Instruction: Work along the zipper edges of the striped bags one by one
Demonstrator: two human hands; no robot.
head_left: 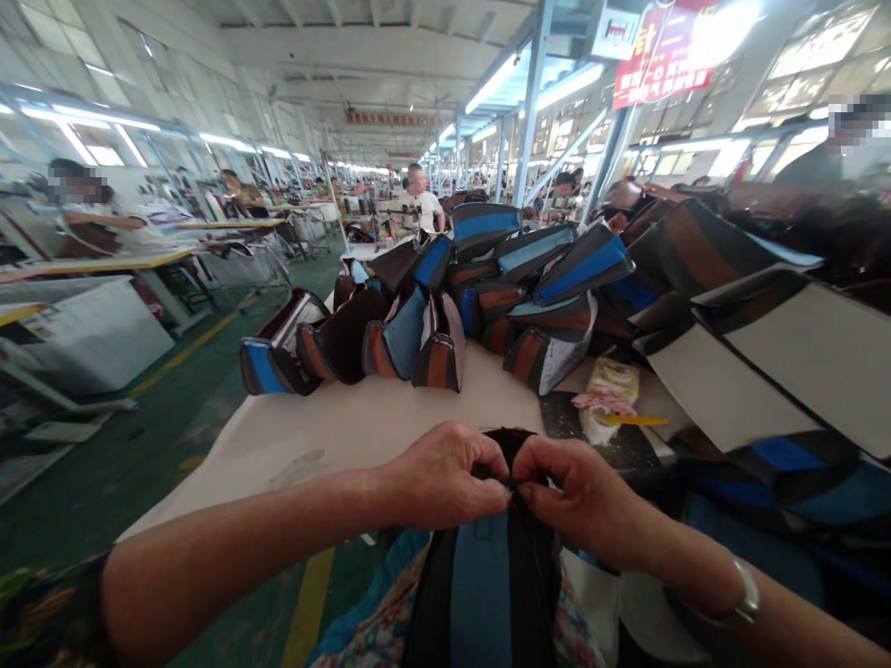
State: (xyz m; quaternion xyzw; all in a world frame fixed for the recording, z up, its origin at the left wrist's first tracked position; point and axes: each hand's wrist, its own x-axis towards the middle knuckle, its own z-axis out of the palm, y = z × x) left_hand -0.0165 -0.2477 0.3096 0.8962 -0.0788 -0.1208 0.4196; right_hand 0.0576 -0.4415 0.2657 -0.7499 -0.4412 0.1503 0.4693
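A black bag piece with a blue centre stripe (480, 594) lies over the person's lap, its upper end at the table's edge. My left hand (449, 475) pinches the edge of this piece near its top. Right beside it, my right hand (577, 492) pinches the same edge, fingertips almost touching those of the left. What lies between the fingertips is too small to make out. A bracelet circles my right wrist.
Several bag pieces with blue and brown stripes (404, 334) stand across the pale table (313, 436). A glue-stained container (609, 394) with a yellow-handled tool sits on the right. Large pale panels (800, 353) are piled farther right. Other people work in the background.
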